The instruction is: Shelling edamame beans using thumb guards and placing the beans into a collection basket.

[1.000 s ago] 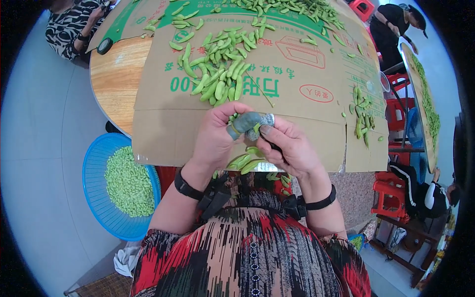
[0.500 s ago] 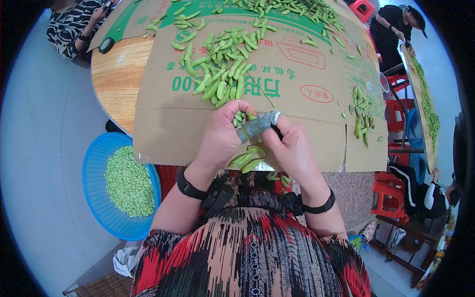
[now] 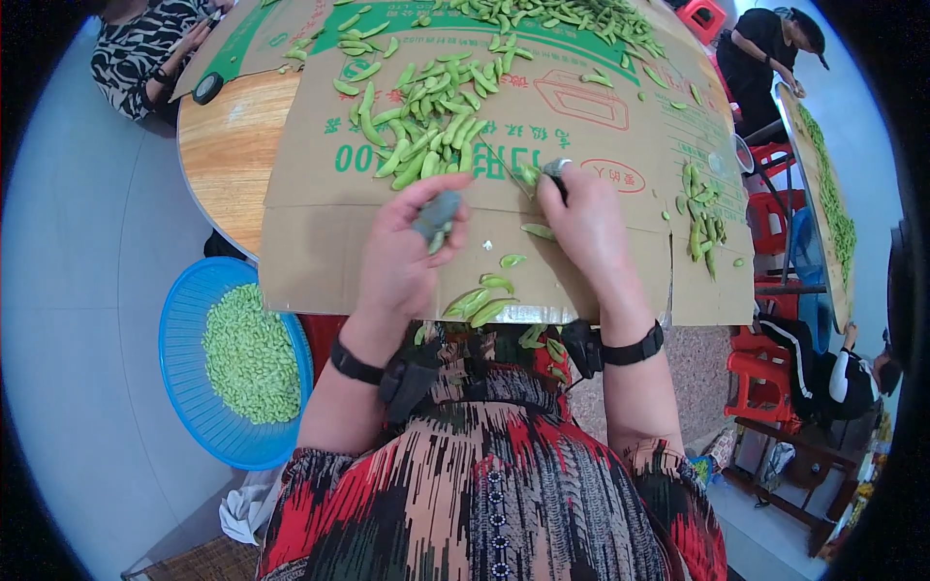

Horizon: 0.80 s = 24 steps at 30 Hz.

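Round wooden table [image 3: 223, 155] spread with cardboard [image 3: 339, 257]: green bean pods, with shelling judged partly complete.
The left hand [image 3: 399, 247] is half-curled around a few loose beans [image 3: 437, 242]; the right hand [image 3: 589, 215] is narrowly closed, though whether it grips the pod [image 3: 528, 176] at its fingertips cannot be told. Flattened pods [image 3: 481, 303], apparently emptied, lie at the near edge. Farther out, a central pile [image 3: 436, 126], a right-hand cluster [image 3: 705, 218] and a large far heap [image 3: 612, 24] appear unopened, hence left to do. At near left, a blue basket [image 3: 184, 387] contains many shelled beans [image 3: 252, 358], the finished portion.
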### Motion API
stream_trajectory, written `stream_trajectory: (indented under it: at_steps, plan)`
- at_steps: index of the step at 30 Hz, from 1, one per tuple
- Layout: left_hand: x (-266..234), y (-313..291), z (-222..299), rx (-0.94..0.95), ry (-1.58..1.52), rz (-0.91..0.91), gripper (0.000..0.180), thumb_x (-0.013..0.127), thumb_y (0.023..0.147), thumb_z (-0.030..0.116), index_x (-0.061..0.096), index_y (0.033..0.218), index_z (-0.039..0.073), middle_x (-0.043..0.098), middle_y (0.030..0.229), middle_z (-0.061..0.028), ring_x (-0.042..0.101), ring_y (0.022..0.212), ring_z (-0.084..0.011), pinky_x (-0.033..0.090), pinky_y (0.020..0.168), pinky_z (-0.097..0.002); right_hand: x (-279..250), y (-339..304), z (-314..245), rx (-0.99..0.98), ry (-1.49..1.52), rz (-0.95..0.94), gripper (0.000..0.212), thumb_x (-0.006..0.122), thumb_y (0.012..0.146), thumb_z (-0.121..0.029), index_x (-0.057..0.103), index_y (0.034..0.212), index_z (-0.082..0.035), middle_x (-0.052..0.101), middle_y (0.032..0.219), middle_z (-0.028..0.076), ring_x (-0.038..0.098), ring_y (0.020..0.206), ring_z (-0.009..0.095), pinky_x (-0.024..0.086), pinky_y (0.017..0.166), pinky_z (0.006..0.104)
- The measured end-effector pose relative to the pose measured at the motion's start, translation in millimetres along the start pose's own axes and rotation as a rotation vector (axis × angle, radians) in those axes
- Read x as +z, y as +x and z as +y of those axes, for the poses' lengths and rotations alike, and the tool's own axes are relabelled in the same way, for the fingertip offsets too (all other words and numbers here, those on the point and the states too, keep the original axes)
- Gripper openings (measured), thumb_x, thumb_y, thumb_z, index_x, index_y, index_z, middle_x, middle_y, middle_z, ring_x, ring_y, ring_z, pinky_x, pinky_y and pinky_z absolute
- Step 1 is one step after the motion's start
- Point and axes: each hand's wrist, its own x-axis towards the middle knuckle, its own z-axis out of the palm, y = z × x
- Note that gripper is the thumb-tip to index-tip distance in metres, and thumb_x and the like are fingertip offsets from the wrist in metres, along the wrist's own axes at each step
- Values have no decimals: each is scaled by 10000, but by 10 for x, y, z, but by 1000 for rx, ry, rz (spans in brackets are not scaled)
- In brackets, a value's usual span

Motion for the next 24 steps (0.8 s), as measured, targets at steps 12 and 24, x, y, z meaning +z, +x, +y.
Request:
stream_trajectory:
  at_steps: [12, 24]
  plan:
    - [-2484, -1645, 630, 223, 592, 844, 319, 494, 861, 83, 528, 1171, 19, 563, 1041, -122, 512, 765, -117, 395, 610, -227, -180, -408, -170, 62, 548, -681, 178, 615, 813, -181, 597, 845, -7, 551, 656, 179, 534, 590, 326, 443, 570, 377]
    - [-357, -194, 573, 468, 1541, 312, 453, 581, 766, 2, 489, 1208, 34, 496, 1154, -177, 539, 936, -319, 460, 809, -370, 135, 333, -239, -201, -61, -216, 174, 564, 816, -176, 577, 909, -30, 585, 687, 212, 586, 662, 375, 458, 573, 453]
